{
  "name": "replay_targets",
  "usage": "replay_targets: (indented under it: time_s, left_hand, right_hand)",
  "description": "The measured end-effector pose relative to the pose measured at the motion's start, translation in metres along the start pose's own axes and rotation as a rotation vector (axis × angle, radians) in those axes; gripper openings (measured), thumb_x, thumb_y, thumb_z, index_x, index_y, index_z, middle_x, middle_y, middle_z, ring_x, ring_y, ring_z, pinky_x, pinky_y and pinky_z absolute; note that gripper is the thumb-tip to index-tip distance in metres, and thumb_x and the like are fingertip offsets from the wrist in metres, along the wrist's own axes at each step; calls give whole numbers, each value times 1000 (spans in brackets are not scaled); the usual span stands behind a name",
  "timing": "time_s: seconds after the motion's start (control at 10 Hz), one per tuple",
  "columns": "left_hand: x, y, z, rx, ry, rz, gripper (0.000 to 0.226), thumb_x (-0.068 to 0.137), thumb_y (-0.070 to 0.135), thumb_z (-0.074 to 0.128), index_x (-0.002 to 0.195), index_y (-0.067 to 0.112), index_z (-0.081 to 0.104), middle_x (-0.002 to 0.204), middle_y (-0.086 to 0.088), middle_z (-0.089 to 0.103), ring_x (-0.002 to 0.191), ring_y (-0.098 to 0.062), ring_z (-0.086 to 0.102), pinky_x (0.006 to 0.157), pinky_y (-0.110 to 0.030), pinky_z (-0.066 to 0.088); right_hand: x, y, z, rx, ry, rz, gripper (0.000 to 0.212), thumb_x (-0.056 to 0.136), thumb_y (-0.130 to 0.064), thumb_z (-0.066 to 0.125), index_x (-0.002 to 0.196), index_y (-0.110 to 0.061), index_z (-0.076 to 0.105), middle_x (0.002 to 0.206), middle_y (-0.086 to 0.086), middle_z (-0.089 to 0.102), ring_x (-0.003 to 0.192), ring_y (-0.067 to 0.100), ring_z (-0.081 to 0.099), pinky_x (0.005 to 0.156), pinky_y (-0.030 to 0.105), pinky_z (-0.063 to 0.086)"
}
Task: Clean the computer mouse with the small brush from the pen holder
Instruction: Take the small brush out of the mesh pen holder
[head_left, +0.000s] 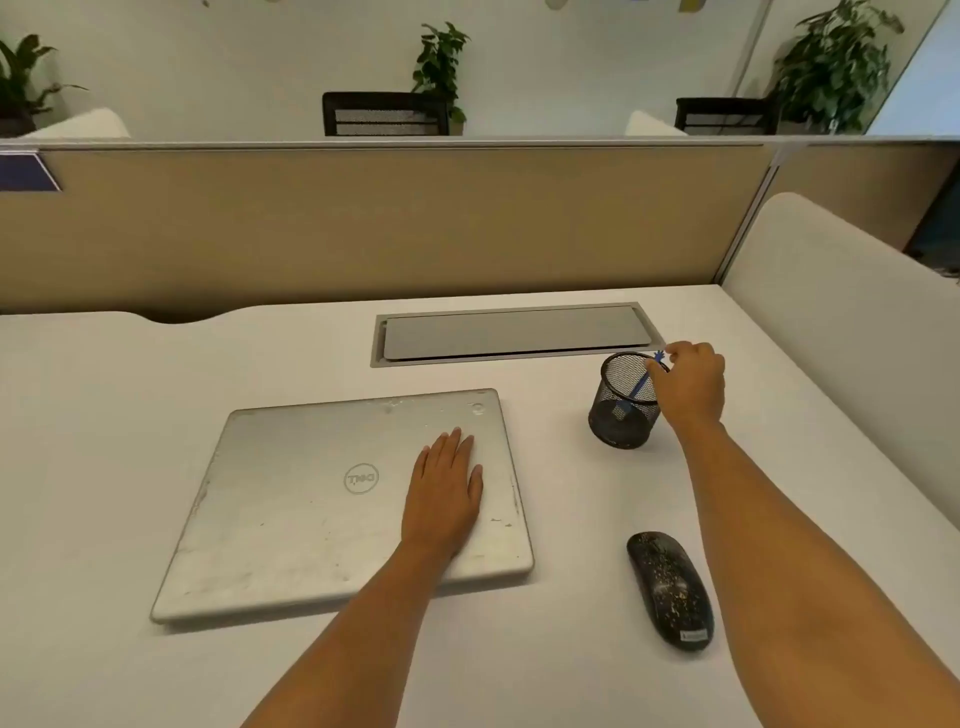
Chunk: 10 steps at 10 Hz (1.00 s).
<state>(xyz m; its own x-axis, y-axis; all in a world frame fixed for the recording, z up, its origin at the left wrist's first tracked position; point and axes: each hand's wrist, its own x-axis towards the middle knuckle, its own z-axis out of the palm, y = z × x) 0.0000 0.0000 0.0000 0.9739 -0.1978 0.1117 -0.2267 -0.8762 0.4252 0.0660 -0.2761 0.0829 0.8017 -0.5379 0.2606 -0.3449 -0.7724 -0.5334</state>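
**Right hand at the pen holder, left hand flat on the laptop**

Head view: a white desk (130, 374) fills the lower part of the picture, backed by a tan partition (363, 223). A closed silver laptop (291, 509) lies left of centre, its lid scuffed and spotted, its logo facing away from the wearer. The left hand (444, 493) rests palm down on the right part of the lid, fingers stretched out and together, gripping nothing.

To the right of the laptop stands a black mesh pen holder (621, 410), upright, just in front of the grey cable-tray cover (514, 332) set into the desk. A small blue brush (636, 392) leans inside the holder, its lower end near the bottom and its upper end sticking out over the far right rim. The right hand (691, 382) reaches over the holder's right side, thumb and fingertips pinched together at the top end of the brush; the brush sits inside the holder, not lifted out.

The computer mouse (670, 590) lies on the desk nearer the wearer, between the two forearms, well apart from the holder. It is black with pale speckles across its back, and a small label shows at its near end. Neither hand touches it.

Beyond the partition stand potted plants (441, 62) and dark chair backs (384, 114).
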Motion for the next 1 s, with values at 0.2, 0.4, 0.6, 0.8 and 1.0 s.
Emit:
replay_targets:
  time_s: [0.2, 0.4, 0.6, 0.8, 1.0]
  left_hand:
    - [1, -2, 3, 6, 33, 7, 48, 99, 31, 27, 145, 19, 23, 155, 0, 19, 143, -14, 13, 118, -29, 4]
    - [1, -1, 5, 7, 48, 12, 48, 99, 30, 28, 145, 19, 24, 155, 0, 19, 143, -15, 14, 118, -28, 5]
    - [1, -1, 4, 14, 48, 5, 48, 99, 31, 27, 146, 19, 23, 155, 1, 19, 143, -14, 13, 118, -28, 4]
    - [1, -2, 5, 15, 55, 9, 48, 99, 31, 27, 146, 19, 23, 155, 1, 19, 143, -14, 13, 117, -28, 4]
    - [4, -3, 4, 33, 48, 19, 48, 99, 30, 28, 145, 17, 24, 155, -2, 20, 143, -16, 15, 117, -30, 6]
  right_hand:
    - [-1, 1, 0, 38, 42, -42, 34, 88, -19, 60, 118, -2, 60, 118, 21, 61, 111, 33, 52, 86, 41, 51]
    - [-6, -5, 0, 101, 18, -124, 30, 87, -18, 61, 112, -1, 62, 111, 21, 65, 107, 33, 56, 86, 41, 52]
    - [-8, -13, 1, 108, -84, -101, 30, 85, -18, 64, 109, -1, 64, 109, 23, 64, 100, 36, 61, 89, 43, 52]
    - [-8, -14, 4, 14, -176, -114, 32, 87, -23, 62, 107, 2, 67, 104, 22, 69, 93, 35, 65, 87, 41, 54]
    - [-11, -18, -9, 121, -89, -90, 26, 88, -17, 58, 98, 5, 67, 94, 25, 70, 86, 36, 64, 76, 32, 50]
